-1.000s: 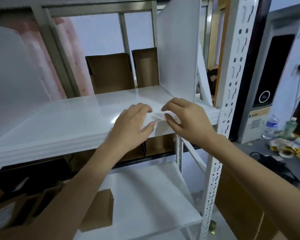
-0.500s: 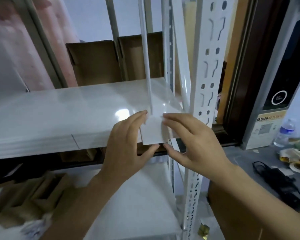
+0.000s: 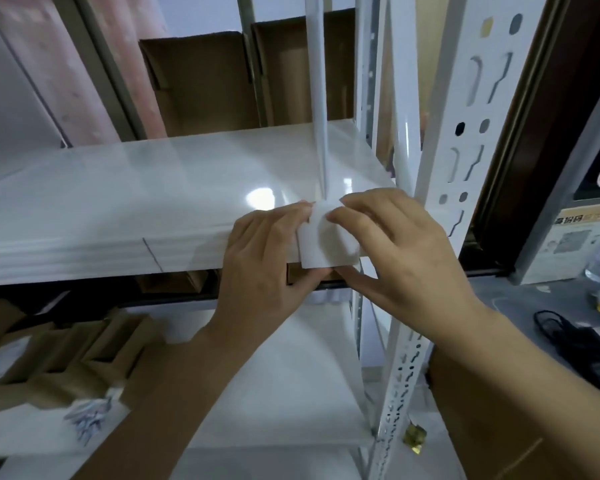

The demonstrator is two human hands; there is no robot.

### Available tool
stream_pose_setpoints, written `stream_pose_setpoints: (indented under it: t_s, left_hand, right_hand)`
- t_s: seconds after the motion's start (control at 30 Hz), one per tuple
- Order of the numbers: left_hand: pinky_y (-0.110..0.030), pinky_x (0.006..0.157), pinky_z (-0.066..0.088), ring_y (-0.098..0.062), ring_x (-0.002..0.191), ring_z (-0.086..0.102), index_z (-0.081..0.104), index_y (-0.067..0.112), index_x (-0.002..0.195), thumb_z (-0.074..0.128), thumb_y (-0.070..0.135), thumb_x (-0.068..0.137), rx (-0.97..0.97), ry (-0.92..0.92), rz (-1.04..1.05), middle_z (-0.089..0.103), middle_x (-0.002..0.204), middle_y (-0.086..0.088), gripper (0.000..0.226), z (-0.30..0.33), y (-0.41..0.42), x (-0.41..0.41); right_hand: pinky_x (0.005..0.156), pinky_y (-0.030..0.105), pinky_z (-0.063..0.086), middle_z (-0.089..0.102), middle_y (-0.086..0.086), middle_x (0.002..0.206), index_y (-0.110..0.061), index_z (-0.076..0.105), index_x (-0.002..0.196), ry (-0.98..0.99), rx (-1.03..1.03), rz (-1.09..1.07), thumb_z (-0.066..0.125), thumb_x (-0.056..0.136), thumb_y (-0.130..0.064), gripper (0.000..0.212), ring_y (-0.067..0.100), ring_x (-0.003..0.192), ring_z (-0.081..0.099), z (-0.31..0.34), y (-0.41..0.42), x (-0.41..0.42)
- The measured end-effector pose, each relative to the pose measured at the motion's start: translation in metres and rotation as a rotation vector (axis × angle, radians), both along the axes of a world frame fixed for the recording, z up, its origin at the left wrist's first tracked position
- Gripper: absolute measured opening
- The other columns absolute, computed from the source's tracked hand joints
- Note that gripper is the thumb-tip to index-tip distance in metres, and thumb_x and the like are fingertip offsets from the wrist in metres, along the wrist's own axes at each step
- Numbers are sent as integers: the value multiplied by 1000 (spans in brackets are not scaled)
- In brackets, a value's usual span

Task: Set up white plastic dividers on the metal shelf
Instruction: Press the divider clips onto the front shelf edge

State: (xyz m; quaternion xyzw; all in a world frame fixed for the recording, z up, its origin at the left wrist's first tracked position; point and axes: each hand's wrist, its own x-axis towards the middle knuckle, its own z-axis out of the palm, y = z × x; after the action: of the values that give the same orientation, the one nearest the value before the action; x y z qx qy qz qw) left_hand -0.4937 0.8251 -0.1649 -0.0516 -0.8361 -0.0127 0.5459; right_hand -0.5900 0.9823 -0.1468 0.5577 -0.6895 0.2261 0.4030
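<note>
The divider (image 3: 320, 98) stands upright, edge-on, running front to back; its tab (image 3: 328, 242) folds over the shelf (image 3: 153, 202) lip. Left hand (image 3: 267, 258) and right hand (image 3: 399, 251) pinch the tab from opposite sides, fingers curled, equally near.

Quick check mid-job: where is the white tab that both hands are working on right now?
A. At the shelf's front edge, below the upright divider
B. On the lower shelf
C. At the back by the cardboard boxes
A: the left hand and right hand pinch the white tab folded over the shelf's front edge, in line with the upright divider.
</note>
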Motion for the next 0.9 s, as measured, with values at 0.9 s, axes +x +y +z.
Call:
stream_pose_setpoints:
  t_s: [0.9]
  left_hand:
    - [-34, 94, 43, -18, 97, 69, 53, 5, 111, 78, 42, 78, -243, 120, 45, 73, 105, -8, 55, 9, -17, -1]
  right_hand:
    - [82, 40, 50, 68, 21, 112, -14, 52, 109, 75, -76, 36, 76, 83, -26, 37, 34, 97, 64, -5, -4, -3]
